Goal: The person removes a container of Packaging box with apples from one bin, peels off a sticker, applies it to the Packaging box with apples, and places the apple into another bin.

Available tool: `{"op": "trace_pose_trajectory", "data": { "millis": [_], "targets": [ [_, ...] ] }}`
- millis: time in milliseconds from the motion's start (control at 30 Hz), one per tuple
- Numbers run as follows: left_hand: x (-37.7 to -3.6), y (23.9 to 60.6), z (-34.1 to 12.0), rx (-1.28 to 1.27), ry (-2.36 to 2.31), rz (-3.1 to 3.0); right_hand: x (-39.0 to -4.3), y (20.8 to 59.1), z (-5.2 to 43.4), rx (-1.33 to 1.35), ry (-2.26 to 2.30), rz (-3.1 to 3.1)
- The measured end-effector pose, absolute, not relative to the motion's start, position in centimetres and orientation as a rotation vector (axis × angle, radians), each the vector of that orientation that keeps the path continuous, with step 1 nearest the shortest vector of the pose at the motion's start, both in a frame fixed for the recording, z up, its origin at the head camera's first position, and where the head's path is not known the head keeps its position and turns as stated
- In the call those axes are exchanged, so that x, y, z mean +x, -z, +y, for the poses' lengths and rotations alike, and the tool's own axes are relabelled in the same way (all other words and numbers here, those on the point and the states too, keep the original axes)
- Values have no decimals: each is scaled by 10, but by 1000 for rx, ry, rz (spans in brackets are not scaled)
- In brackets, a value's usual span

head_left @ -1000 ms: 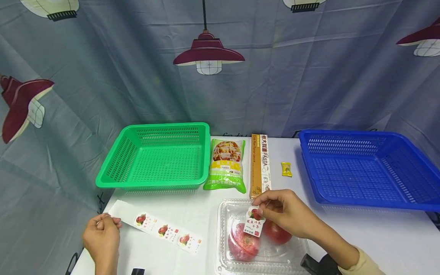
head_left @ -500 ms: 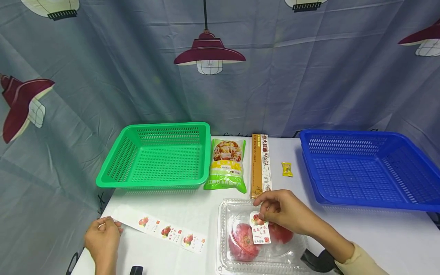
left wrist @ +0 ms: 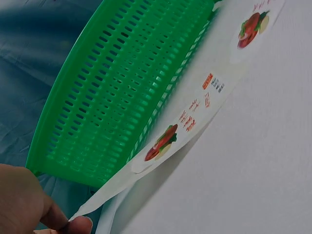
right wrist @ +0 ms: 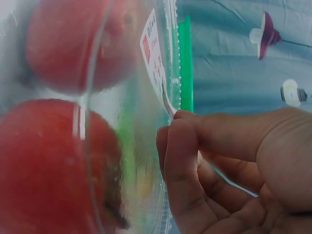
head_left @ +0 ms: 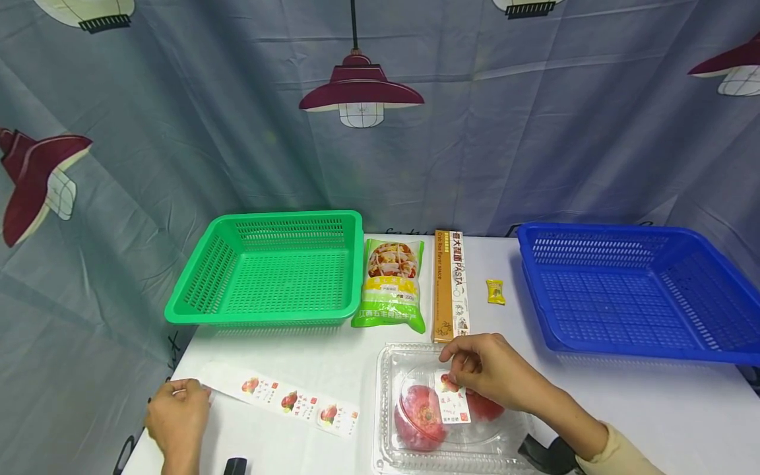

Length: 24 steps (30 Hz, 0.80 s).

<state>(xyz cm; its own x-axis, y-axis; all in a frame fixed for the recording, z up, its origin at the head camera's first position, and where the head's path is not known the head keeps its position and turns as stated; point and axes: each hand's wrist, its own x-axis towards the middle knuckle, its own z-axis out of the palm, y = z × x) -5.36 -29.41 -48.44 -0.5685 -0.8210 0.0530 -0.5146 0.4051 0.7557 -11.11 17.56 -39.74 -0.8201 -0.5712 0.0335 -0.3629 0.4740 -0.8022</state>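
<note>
Low and right of centre in the head view, the right hand (head_left: 487,369) pinches the top edge of a small white paper label printed with a red fruit and red writing (head_left: 452,398). The label lies on the lid of a clear plastic clamshell box (head_left: 388,369) holding two red round fruits (head_left: 421,422). In the right wrist view the thumb and forefinger tips (right wrist: 178,141) meet on the label's edge (right wrist: 155,53); how much of it is already stuck down is unclear.

To do this well, the label is best lowered flat from the pinched edge and smoothed down over the curved lid, so no crease or bubble forms.

At lower left, the left hand (head_left: 175,415) nips one end of a long white backing strip carrying three more fruit labels (head_left: 285,399), which lies on the white bench (head_left: 623,409). The left wrist view shows thumb and finger closed on the strip's tip (left wrist: 83,212).

Further out, a green slotted plastic basket (head_left: 270,270) stands at centre left and a blue slotted plastic basket (head_left: 635,290) at right. Between them lie a green food pouch (head_left: 392,284), a long tan pasta box (head_left: 449,284) and a small yellow wrapped sweet (head_left: 495,291). The pasta box's near end lies just beyond the clamshell and the right hand, but nothing blocks the lid itself. A grey curtain printed with lamps (head_left: 380,132) hangs behind.
</note>
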Motion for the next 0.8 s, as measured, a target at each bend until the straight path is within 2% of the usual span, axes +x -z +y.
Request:
{"op": "trace_pose_trajectory", "data": {
  "millis": [533, 800],
  "targets": [
    [-53, 477, -297, 1112, 902, -2323, -112, 396, 174, -819, 1121, 2592],
    [-58, 468, -281, 1046, 871, -2377, -110, 395, 171, -816, 1000, 2696]
  ]
}}
